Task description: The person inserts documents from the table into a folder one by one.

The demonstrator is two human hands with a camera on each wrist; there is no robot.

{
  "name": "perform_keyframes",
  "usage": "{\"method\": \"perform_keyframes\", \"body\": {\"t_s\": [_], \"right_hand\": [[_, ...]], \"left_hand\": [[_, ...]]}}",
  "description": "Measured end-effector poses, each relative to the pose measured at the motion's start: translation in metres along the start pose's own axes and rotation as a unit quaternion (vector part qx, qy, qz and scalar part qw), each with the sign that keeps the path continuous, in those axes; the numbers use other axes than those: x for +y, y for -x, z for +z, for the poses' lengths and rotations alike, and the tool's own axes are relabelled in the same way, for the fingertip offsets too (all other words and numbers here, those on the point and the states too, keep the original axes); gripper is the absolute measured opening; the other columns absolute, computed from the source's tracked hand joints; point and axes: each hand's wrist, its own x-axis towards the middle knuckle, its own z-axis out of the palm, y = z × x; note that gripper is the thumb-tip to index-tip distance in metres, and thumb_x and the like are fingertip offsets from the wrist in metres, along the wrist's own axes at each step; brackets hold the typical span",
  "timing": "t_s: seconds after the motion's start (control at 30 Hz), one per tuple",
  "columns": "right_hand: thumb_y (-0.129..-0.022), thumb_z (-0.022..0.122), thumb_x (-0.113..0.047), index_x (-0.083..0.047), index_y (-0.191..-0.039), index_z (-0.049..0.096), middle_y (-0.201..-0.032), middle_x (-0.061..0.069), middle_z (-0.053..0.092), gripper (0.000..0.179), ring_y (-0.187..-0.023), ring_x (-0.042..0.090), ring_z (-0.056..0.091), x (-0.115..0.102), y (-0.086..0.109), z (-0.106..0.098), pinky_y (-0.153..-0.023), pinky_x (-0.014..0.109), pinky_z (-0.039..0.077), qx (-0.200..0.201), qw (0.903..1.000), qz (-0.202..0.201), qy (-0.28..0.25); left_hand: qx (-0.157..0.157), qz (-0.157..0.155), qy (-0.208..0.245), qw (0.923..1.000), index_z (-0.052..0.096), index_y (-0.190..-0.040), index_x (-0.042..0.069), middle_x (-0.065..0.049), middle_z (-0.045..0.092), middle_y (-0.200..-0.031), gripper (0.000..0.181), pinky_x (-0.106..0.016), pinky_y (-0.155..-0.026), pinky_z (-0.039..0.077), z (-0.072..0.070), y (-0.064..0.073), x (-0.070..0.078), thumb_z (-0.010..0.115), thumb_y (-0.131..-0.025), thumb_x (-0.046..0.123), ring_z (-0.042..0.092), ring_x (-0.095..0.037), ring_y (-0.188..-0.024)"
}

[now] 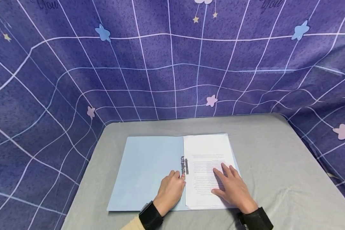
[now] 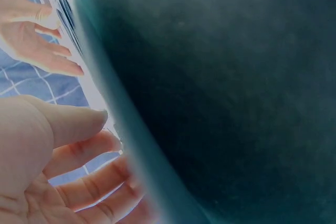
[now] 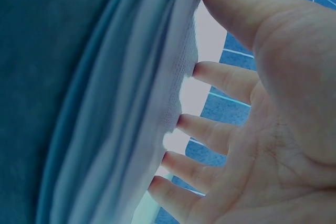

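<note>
A light blue folder (image 1: 150,166) lies spread on the grey table, with a stack of printed white paper (image 1: 205,145) on its right side. At its spine is a metal clip (image 1: 182,163). My left hand (image 1: 172,188) is at the clip's lower end, index fingertip right at the metal; in the left wrist view the thumb (image 2: 79,124) and loosely bent fingers (image 2: 97,184) reach the folder near the spine. My right hand (image 1: 234,188) rests spread on the printed text, its fingertips on the top sheet in the right wrist view.
The grey cloth-covered table (image 1: 276,166) extends around the folder on all sides. A purple curtain (image 1: 161,80) with white grid lines and stars hangs behind and beside it. Black bands (image 1: 150,215) circle both wrists.
</note>
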Motion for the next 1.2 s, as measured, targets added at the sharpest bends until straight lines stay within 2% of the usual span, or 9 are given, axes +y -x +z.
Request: {"method": "perform_keyframes", "body": {"t_s": [0.17, 0.53, 0.73, 0.93, 1.1, 1.2], "right_hand": [[-0.066, 0.077, -0.050, -0.011, -0.130, 0.054, -0.137, 0.027, 0.040, 0.078, -0.123, 0.049, 0.031, 0.000, -0.001, 0.000, -0.097, 0.060, 0.031, 0.002, 1.0000, -0.003, -0.001], [-0.067, 0.076, -0.051, -0.012, -0.131, 0.053, -0.138, 0.026, 0.039, 0.078, -0.124, 0.049, 0.031, 0.002, -0.002, 0.001, -0.097, 0.060, 0.030, 0.006, 1.0000, -0.002, -0.002], [-0.067, 0.076, -0.051, -0.011, -0.130, 0.054, -0.137, 0.027, 0.040, 0.078, -0.123, 0.049, 0.031, 0.003, -0.004, 0.000, -0.098, 0.059, 0.030, 0.011, 0.9999, -0.009, 0.002], [-0.067, 0.076, -0.051, -0.011, -0.130, 0.054, -0.136, 0.027, 0.040, 0.078, -0.123, 0.049, 0.032, 0.003, -0.004, 0.000, -0.098, 0.059, 0.030, 0.012, 0.9999, -0.010, 0.002], [-0.067, 0.076, -0.051, -0.011, -0.130, 0.054, -0.136, 0.027, 0.041, 0.078, -0.123, 0.049, 0.032, 0.002, -0.004, 0.001, -0.099, 0.058, 0.029, 0.008, 0.9999, -0.010, 0.000], [-0.067, 0.076, -0.050, -0.010, -0.130, 0.054, -0.136, 0.027, 0.041, 0.078, -0.123, 0.049, 0.032, 0.001, -0.003, 0.001, -0.100, 0.058, 0.029, 0.004, 1.0000, -0.007, 0.001]], "left_hand": [[-0.007, 0.002, -0.004, 1.0000, 0.072, -0.090, 0.005, -0.002, 0.050, -0.070, 0.017, -0.026, -0.041, 0.031, 0.000, -0.001, 0.000, 0.065, -0.085, 0.020, 0.038, -0.013, -0.059], [-0.001, 0.002, -0.009, 1.0000, 0.070, -0.081, 0.005, -0.002, 0.049, -0.072, 0.016, -0.027, -0.038, 0.031, 0.000, -0.004, 0.000, 0.061, -0.088, 0.016, 0.036, -0.014, -0.059], [0.003, 0.002, -0.010, 0.9999, 0.070, -0.082, 0.005, -0.002, 0.048, -0.072, 0.016, -0.027, -0.037, 0.030, 0.001, -0.005, -0.001, 0.060, -0.088, 0.016, 0.036, -0.014, -0.059], [0.000, 0.006, -0.008, 1.0000, 0.071, -0.090, 0.005, -0.001, 0.047, -0.074, 0.017, -0.027, -0.037, 0.032, 0.001, -0.002, -0.002, 0.063, -0.087, 0.020, 0.037, -0.015, -0.062], [-0.023, -0.006, 0.010, 0.9997, 0.068, -0.107, 0.006, -0.003, 0.054, -0.085, 0.033, -0.028, -0.041, 0.040, 0.000, 0.005, -0.003, 0.068, -0.083, 0.028, 0.045, -0.016, -0.070], [-0.027, -0.014, 0.028, 0.9991, 0.066, -0.111, 0.004, -0.006, 0.056, -0.090, 0.039, -0.028, -0.046, 0.044, -0.001, 0.008, -0.002, 0.069, -0.082, 0.030, 0.048, -0.017, -0.076]]}}
